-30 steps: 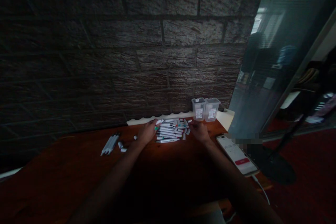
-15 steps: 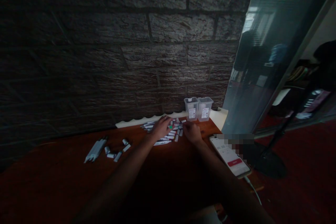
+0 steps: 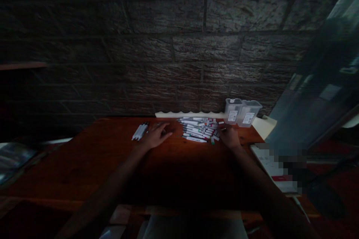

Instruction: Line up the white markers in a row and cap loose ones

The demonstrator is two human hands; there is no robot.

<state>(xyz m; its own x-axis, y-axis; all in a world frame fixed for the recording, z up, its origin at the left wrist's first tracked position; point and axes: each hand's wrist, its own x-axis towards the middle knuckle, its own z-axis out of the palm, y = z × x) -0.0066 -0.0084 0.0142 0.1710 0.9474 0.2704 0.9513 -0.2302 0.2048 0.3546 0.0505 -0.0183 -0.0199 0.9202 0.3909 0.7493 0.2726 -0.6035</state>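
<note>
A pile of white markers [image 3: 195, 129] lies on the wooden table, with loose marker caps among its right end. My right hand [image 3: 230, 136] is at that right end, its fingers curled in close to the caps; what they grip, if anything, is too small and dark to name. To the left of the pile, my left hand [image 3: 157, 135] rests low over the table with thumb and fingers apart. It hides most of the spot where small loose caps lie. Just left of it is a short row of white markers [image 3: 139, 132] lying side by side.
Two clear plastic boxes [image 3: 248, 115] with labels stand at the back right against the brick wall [image 3: 185, 74]. A white wavy-edged strip [image 3: 190, 115] runs along the wall's foot. At the right edge lies a phone [image 3: 273, 168] with a cable.
My left hand has left the marker pile and moved left to the loose caps, fingers now apart. My right hand stays at the pile's right end. The view has turned left.
</note>
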